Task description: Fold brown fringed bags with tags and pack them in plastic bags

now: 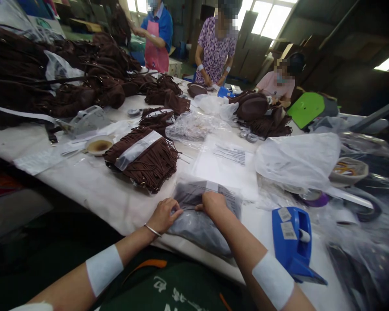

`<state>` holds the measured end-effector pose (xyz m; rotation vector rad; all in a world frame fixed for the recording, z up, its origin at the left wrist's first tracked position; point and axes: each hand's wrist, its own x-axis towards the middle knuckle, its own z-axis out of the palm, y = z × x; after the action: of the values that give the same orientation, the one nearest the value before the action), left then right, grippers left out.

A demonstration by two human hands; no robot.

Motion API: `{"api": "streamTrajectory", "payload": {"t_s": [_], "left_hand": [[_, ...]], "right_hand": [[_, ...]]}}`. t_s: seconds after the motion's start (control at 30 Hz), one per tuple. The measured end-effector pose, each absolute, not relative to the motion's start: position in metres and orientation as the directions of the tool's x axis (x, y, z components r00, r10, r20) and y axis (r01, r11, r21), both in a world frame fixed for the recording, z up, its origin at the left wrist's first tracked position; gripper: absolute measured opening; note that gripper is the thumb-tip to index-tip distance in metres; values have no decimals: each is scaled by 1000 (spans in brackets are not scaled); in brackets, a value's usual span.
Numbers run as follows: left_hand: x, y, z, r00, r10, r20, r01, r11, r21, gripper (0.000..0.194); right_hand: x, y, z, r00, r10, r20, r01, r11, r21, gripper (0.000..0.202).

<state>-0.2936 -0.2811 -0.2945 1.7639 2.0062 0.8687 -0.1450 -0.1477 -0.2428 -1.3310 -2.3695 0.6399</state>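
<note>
A clear plastic bag [199,226] with something dark inside lies at the table's front edge, printed with lines of text and carrying a pale strip near its top. My left hand [167,214] is at the bag's left side, thumb and fingers pinched together on the plastic. On the bag's upper right, my right hand [212,203] is closed with its fingers curled onto the plastic. Just behind and to the left sits a brown fringed bag [142,160] with a pale band around it.
A blue tape dispenser [291,242] stands right of my right forearm. Behind are printed plastic bags [227,164], a small bowl [99,145], a clear tape dispenser [87,121] and piled brown bags [84,86]. Three people work across the table [94,181].
</note>
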Motion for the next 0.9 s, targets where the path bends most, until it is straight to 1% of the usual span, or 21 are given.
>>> {"api": "streamTrajectory", "payload": {"t_s": [0.03, 0.07, 0.1, 0.17, 0.23, 0.27, 0.37, 0.47, 0.57, 0.7, 0.8, 0.9], "left_hand": [[-293, -282, -296, -175, 973, 150, 779, 44, 625, 13], [-293, -283, -296, -173, 972, 156, 790, 42, 612, 13], [-293, -285, -296, -172, 971, 164, 805, 43, 592, 12], [-290, -287, -290, -162, 969, 188, 854, 42, 519, 12], [-286, -286, -279, -137, 961, 242, 914, 29, 404, 11], [-282, -283, -273, -112, 953, 282, 940, 10, 340, 13], [-267, -269, -261, 30, 926, 376, 976, -108, 188, 35], [-253, -248, -271, 143, 923, 357, 971, -201, 133, 45], [-248, -231, -294, 154, 939, 308, 973, -197, 116, 48], [-252, -224, -313, 175, 951, 254, 977, -201, 77, 51], [-254, -227, -323, 194, 943, 269, 976, -213, 42, 53], [-258, -223, -336, 175, 946, 274, 979, -198, 58, 55]], "right_hand": [[-139, -152, -239, -505, 860, 78, 717, 468, -517, 32], [-133, -159, -238, -538, 838, 85, 714, 508, -482, 28], [-127, -168, -238, -594, 798, 102, 691, 571, -444, 28], [-117, -186, -247, -717, 684, 138, 603, 707, -371, 39], [-107, -197, -260, -791, 594, 150, 539, 791, -291, 47], [-102, -198, -265, -788, 596, 158, 550, 795, -258, 49], [-84, -189, -271, -671, 708, 220, 677, 706, -207, 55], [-67, -174, -275, -567, 778, 270, 759, 621, -195, 58], [-57, -165, -288, -540, 810, 228, 779, 584, -229, 58], [-56, -162, -302, -509, 845, 165, 774, 533, -341, 58], [-53, -163, -293, -488, 865, 120, 748, 485, -452, 58], [-50, -164, -273, -497, 864, 84, 692, 453, -562, 60]]}}
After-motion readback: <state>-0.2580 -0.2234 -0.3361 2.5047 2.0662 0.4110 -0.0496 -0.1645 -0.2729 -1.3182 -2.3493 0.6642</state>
